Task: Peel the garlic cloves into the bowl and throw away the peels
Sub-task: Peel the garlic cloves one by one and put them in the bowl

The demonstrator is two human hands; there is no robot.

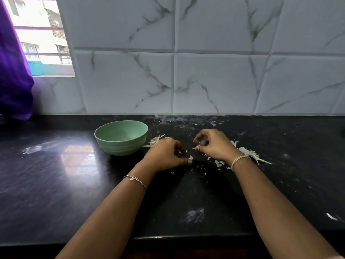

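Purple cloth (13, 71) is hanging at the far left beside a window, above the black stone counter (56, 184). Next along, the pale green bowl (119, 146) is sitting upright on the counter, and no cloves are showing in the part of its inside that is visible. Loose peels (154, 142) are lying just beside its right wall.

The left hand (166, 156) is curling its fingers and pinching a small pale garlic clove (190, 157) at its thumb tip, low over the counter. The right hand (214, 144), near it but apart, is pinching a thin peel strip (196, 148) between its fingertips. More husk scraps (250, 154) are lying past the right wrist.

Peeling seems to be the step in hand, with a strip coming away from the clove. The next move is probably calling for dropping that strip, stripping any remaining skin, then carrying the clove left into the bowl. Gathering the scattered peels is still waiting.

No brand, label or writing is showing anywhere.
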